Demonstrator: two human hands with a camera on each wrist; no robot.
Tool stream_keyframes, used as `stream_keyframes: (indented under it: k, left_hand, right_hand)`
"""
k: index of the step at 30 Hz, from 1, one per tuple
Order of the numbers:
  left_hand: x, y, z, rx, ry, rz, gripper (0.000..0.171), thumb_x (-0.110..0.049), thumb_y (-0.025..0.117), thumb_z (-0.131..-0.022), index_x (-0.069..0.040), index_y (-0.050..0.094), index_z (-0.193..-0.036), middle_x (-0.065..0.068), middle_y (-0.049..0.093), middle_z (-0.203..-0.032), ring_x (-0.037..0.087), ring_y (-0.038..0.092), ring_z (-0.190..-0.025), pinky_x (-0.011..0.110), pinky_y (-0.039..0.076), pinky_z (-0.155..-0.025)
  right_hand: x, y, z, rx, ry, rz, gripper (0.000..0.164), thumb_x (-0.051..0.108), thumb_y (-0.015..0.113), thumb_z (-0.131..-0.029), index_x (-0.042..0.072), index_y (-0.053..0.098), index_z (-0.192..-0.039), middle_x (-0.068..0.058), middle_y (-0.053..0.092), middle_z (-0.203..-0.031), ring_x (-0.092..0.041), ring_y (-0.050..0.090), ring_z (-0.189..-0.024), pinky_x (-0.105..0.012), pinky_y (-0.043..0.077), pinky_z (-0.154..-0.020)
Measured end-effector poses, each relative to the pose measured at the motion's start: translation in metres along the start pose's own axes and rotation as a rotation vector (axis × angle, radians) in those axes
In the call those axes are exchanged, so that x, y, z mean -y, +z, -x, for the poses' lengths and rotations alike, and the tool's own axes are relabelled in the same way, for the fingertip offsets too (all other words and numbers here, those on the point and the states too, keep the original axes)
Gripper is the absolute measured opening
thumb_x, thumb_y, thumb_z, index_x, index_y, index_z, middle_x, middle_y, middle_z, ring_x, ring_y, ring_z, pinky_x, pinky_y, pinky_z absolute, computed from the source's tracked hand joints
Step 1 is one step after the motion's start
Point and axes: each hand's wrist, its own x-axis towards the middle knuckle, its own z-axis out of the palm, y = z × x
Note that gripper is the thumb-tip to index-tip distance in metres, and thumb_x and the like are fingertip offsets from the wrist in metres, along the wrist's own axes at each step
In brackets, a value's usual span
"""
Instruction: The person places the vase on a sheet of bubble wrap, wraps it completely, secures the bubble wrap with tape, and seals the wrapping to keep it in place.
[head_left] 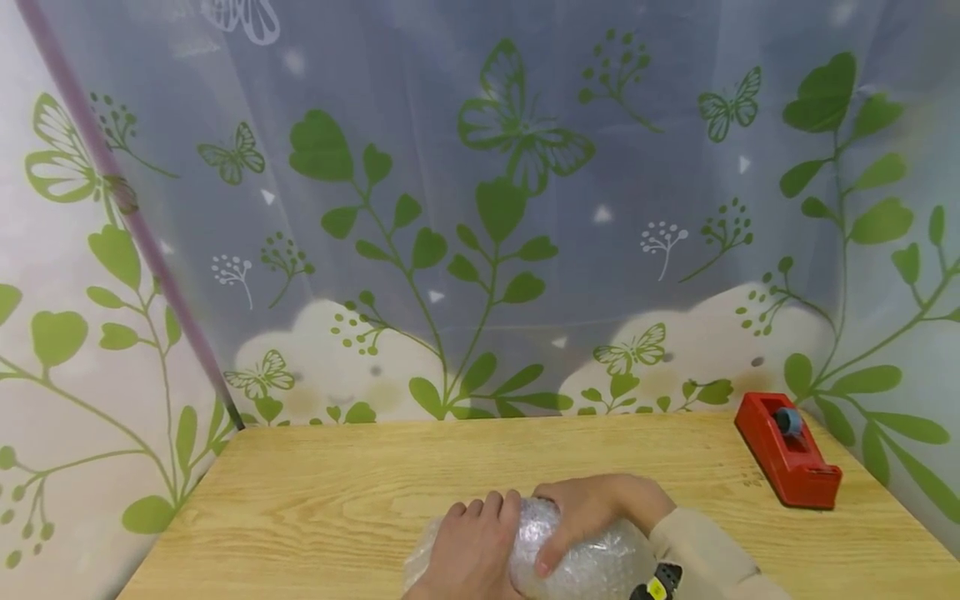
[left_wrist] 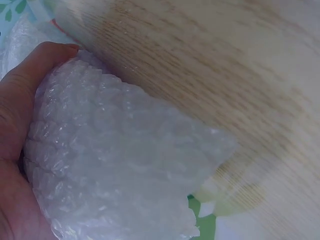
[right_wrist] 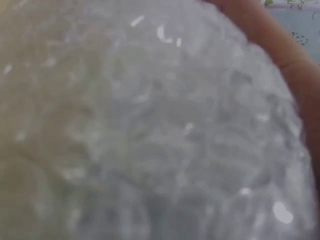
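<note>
A bundle of clear bubble wrap [head_left: 600, 558] lies at the near edge of the table, and what it may contain cannot be made out. My left hand [head_left: 476, 542] grips its left part, fingers laid over the top. In the left wrist view, a digit bends over the bubble wrap [left_wrist: 110, 145], whose loose flap sticks out past the hand. My right hand [head_left: 592, 508] holds the bundle from above and behind, its thumb on the near side. Close-up bubble wrap [right_wrist: 165, 125] fills most of the right wrist view, with part of the right hand [right_wrist: 295, 70] along its edge.
A red tape dispenser [head_left: 791, 458] with a roll of tape stands at the table's right side. The wooden table [head_left: 337, 492] meets a leaf-and-butterfly patterned curtain [head_left: 420, 208] at the back. A pole [head_left: 127, 200] slants down at the left.
</note>
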Motion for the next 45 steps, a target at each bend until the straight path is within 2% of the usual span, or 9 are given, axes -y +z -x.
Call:
stream_keyframes:
  k: [5, 9, 16, 20, 24, 28, 32, 39, 45]
  left_hand:
    - [-0.001, -0.002, -0.002, 0.034, 0.002, -0.001, 0.095, -0.082, 0.063, -0.056, -0.007, 0.052, -0.113, 0.004, 0.058, -0.087, 0.018, 0.06, -0.072, 0.032, 0.048, -0.06]
    - [-0.003, -0.003, -0.004, 0.041, 0.003, -0.008, 0.092, -0.078, 0.069, -0.054, -0.007, 0.051, -0.111, 0.003, 0.057, -0.085, 0.017, 0.059, -0.07, 0.031, 0.048, -0.059]
    - [-0.006, -0.005, -0.008, 0.048, 0.002, -0.024, 0.089, -0.072, 0.073, -0.053, -0.008, 0.05, -0.111, 0.003, 0.056, -0.083, 0.017, 0.058, -0.069, 0.031, 0.047, -0.059]
    - [-0.006, -0.008, -0.011, 0.114, -0.005, 0.008, 0.091, -0.07, 0.074, -0.055, -0.008, 0.051, -0.116, 0.004, 0.058, -0.089, 0.018, 0.059, -0.072, 0.033, 0.048, -0.062]
    - [-0.007, -0.01, -0.015, 0.184, -0.015, 0.049, 0.088, -0.065, 0.076, -0.057, -0.008, 0.051, -0.119, 0.004, 0.058, -0.092, 0.019, 0.059, -0.074, 0.035, 0.049, -0.063]
    - [-0.006, -0.011, -0.019, 0.233, -0.016, 0.076, 0.083, -0.061, 0.076, -0.058, -0.009, 0.05, -0.118, 0.004, 0.057, -0.091, 0.02, 0.059, -0.074, 0.036, 0.049, -0.064]
    - [-0.004, -0.012, -0.024, 0.276, -0.012, 0.087, 0.082, -0.06, 0.077, -0.057, -0.01, 0.048, -0.115, 0.004, 0.055, -0.088, 0.019, 0.058, -0.071, 0.036, 0.048, -0.061]
    - [-0.002, -0.014, -0.033, 0.288, 0.013, 0.053, 0.081, -0.061, 0.08, -0.05, -0.012, 0.048, -0.106, 0.001, 0.05, -0.079, 0.017, 0.054, -0.062, 0.031, 0.044, -0.054]
    - [0.001, -0.014, -0.037, 0.34, 0.023, 0.102, 0.082, -0.058, 0.081, -0.051, -0.012, 0.048, -0.11, 0.001, 0.051, -0.082, 0.017, 0.054, -0.062, 0.03, 0.045, -0.054]
  right_hand:
    - [0.0, 0.004, 0.01, -0.12, -0.102, 0.099, 0.063, 0.046, 0.079, -0.072, 0.019, 0.053, -0.123, 0.011, 0.053, -0.103, -0.006, 0.053, -0.086, -0.029, 0.049, -0.071]
    - [0.004, 0.015, 0.015, -0.222, -0.18, 0.269, 0.068, 0.048, 0.081, -0.067, 0.016, 0.053, -0.12, 0.012, 0.052, -0.099, -0.004, 0.051, -0.082, -0.026, 0.048, -0.067]
    - [0.011, 0.034, 0.024, -0.396, -0.134, 0.535, 0.088, 0.058, 0.079, -0.062, 0.007, 0.05, -0.127, 0.002, 0.058, -0.104, -0.013, 0.056, -0.086, -0.034, 0.05, -0.073]
    - [0.013, 0.042, 0.027, -0.444, -0.101, 0.655, 0.099, 0.062, 0.076, -0.064, 0.001, 0.044, -0.136, -0.009, 0.057, -0.121, -0.026, 0.057, -0.104, -0.043, 0.048, -0.086]
    - [0.012, 0.053, 0.027, -0.495, -0.032, 0.743, 0.103, 0.065, 0.074, -0.066, 0.002, 0.041, -0.14, -0.011, 0.053, -0.127, -0.03, 0.053, -0.11, -0.046, 0.045, -0.091]
    - [0.013, 0.064, 0.023, -0.572, 0.045, 0.797, 0.102, 0.062, 0.077, -0.063, 0.002, 0.042, -0.138, -0.011, 0.053, -0.122, -0.031, 0.054, -0.103, -0.045, 0.044, -0.089]
    - [0.011, 0.07, 0.02, -0.635, 0.06, 0.773, 0.098, 0.055, 0.08, -0.064, 0.001, 0.042, -0.136, -0.012, 0.054, -0.117, -0.031, 0.054, -0.101, -0.046, 0.045, -0.086]
    - [0.003, 0.076, 0.018, -0.769, -0.014, 0.733, 0.095, 0.05, 0.084, -0.062, 0.001, 0.044, -0.133, -0.014, 0.055, -0.114, -0.032, 0.056, -0.098, -0.048, 0.048, -0.081]
    - [-0.003, 0.079, 0.018, -0.794, -0.044, 0.742, 0.095, 0.045, 0.085, -0.062, 0.001, 0.043, -0.135, -0.014, 0.054, -0.116, -0.032, 0.055, -0.101, -0.048, 0.047, -0.082]
